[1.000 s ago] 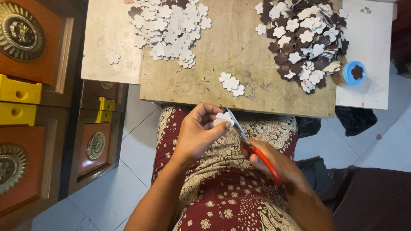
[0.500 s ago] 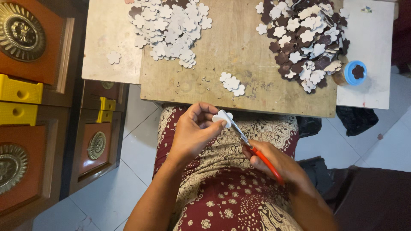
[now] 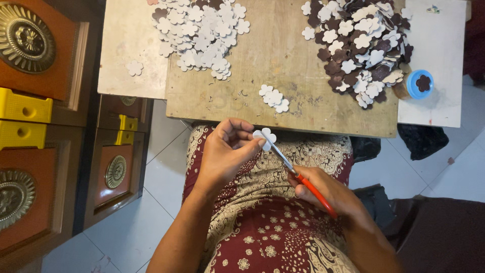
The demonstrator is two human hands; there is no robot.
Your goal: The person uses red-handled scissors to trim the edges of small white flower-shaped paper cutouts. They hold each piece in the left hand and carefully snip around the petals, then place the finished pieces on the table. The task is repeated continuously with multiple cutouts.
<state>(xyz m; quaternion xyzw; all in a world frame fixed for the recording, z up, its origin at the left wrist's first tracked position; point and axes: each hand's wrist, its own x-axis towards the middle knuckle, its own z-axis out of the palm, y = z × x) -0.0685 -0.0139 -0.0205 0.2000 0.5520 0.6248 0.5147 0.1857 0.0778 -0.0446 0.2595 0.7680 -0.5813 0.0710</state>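
Over the patterned lap, the right hand [image 3: 328, 194] is wrapped tight around orange-handled scissors [image 3: 298, 174], blades at a white flower cutout [image 3: 265, 135] pinched in the left hand [image 3: 227, 151] fingertips. Just past that, a small cutout pile [image 3: 274, 97] sits on the table [image 3: 283, 65], bigger heaps further back, blue lid [image 3: 420, 84] right.

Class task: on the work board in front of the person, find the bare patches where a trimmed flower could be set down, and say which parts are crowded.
Bare wood shows on the board between the white flower heap and the mixed brown-and-white heap, and along the near edge either side of the small flower cluster. The white slab's right end beyond the blue lid is also bare. Both heaps are crowded.
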